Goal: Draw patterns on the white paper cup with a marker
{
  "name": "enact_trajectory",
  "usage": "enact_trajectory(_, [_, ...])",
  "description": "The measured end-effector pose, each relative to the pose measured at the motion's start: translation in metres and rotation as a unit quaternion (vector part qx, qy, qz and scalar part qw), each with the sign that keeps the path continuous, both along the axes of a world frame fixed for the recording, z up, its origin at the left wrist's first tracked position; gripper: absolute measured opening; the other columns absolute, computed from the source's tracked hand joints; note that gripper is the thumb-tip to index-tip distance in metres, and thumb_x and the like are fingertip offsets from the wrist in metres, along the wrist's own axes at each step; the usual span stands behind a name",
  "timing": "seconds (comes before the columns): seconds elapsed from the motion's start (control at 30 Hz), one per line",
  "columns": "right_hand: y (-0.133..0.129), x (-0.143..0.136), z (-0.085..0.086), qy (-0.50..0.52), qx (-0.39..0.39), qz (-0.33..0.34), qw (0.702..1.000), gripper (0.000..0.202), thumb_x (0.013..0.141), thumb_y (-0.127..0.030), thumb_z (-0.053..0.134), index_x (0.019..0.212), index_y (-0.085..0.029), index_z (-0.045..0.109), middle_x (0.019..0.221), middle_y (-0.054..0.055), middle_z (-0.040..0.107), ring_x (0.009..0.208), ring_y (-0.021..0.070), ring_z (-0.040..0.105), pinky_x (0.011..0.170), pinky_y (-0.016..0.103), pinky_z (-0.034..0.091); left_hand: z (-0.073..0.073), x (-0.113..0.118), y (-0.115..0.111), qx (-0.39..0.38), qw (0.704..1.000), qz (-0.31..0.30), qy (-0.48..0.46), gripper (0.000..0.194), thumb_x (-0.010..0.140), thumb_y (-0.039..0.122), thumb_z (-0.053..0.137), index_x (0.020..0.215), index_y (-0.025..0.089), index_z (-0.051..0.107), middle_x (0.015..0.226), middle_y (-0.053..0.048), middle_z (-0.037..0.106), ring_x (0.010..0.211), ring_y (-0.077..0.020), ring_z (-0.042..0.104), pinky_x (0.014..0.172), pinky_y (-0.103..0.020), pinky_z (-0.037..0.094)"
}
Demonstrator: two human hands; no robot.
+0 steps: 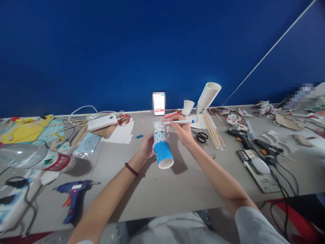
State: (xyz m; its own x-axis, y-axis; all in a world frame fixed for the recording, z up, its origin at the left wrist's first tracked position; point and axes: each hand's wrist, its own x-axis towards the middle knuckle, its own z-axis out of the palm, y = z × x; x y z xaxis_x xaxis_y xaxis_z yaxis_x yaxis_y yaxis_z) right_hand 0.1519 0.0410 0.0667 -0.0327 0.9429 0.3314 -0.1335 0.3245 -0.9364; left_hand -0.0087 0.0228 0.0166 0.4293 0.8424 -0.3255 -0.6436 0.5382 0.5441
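My left hand [148, 146] is wrapped round a stack of paper cups [163, 150], tilted with the open mouth toward me. Solid blue covers the mouth end of the stack, while blue scallop outlines on white run over the far part. Between the fingers of my right hand [181, 130] is a white marker [181, 122] with a blue end, lying almost level. Its left tip is at the scalloped part of the cups; I cannot tell whether it touches. A small blue marker cap [139, 136] lies on the table left of the cups.
A lit phone [158, 103] leans on the blue wall. Behind my right hand stand a white cup [188, 107] and a tall cup stack [208, 96]. Scissors [201, 136] and wooden sticks [213, 130] lie right. A glue gun [75, 198] and a bottle [38, 158] lie left.
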Motion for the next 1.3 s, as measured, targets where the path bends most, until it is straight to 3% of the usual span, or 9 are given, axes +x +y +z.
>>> enact_trajectory(0.17, [-0.0011, -0.0018, 0.0007, 0.0, -0.013, 0.001, 1.0, 0.017, 0.079, -0.038, 0.066, 0.083, -0.023, 0.058, 0.085, 0.002, 0.064, 0.085, 0.0215, 0.071, 0.084, 0.039, 0.056, -0.0019, 0.0011, -0.0012, 0.001, 1.0, -0.025, 0.008, 0.048, 0.093, 0.05, 0.05, 0.117, 0.011, 0.066, 0.095, -0.016, 0.076, 0.079, -0.0278, 0.074, 0.076, -0.041, 0.059])
enact_trajectory(0.33, [0.0011, -0.001, -0.0019, 0.019, -0.011, -0.001, 1.0, 0.014, 0.08, -0.035, 0.065, 0.084, -0.023, 0.06, 0.087, 0.001, 0.065, 0.085, 0.0197, 0.07, 0.086, 0.038, 0.056, -0.0026, 0.0016, -0.0021, -0.049, 0.996, -0.047, 0.056, 0.04, 0.092, 0.046, 0.053, 0.102, 0.011, 0.07, 0.088, -0.015, 0.076, 0.062, -0.022, 0.071, 0.058, -0.033, 0.057])
enact_trajectory(0.53, [0.0017, 0.0043, -0.0012, -0.082, 0.031, -0.042, 0.995, 0.006, 0.08, -0.028, 0.062, 0.082, -0.022, 0.063, 0.083, 0.002, 0.068, 0.08, 0.0178, 0.064, 0.076, 0.032, 0.055, -0.0012, 0.0017, -0.0024, -0.026, 0.998, -0.023, 0.052, 0.034, 0.089, 0.045, 0.06, 0.096, 0.012, 0.07, 0.081, -0.011, 0.075, 0.062, -0.0212, 0.071, 0.058, -0.032, 0.058])
enact_trajectory(0.73, [-0.0011, 0.0042, -0.0013, -0.164, 0.063, -0.048, 0.983, 0.006, 0.08, -0.023, 0.06, 0.083, -0.022, 0.065, 0.087, 0.002, 0.07, 0.083, 0.0189, 0.066, 0.077, 0.033, 0.054, -0.0016, 0.003, -0.0016, -0.003, 0.998, 0.009, 0.062, 0.032, 0.088, 0.041, 0.063, 0.103, 0.013, 0.068, 0.084, -0.009, 0.074, 0.062, -0.0189, 0.07, 0.06, -0.03, 0.057])
enact_trajectory(1.3, [-0.0015, 0.0029, -0.0038, -0.2, 0.078, -0.063, 0.975, 0.007, 0.082, -0.025, 0.058, 0.085, -0.022, 0.064, 0.084, 0.002, 0.071, 0.082, 0.0197, 0.067, 0.078, 0.034, 0.056, -0.0028, 0.0039, -0.002, -0.004, 0.996, 0.038, 0.079, 0.036, 0.087, 0.037, 0.065, 0.115, 0.013, 0.065, 0.089, -0.009, 0.075, 0.065, -0.0187, 0.071, 0.067, -0.03, 0.057])
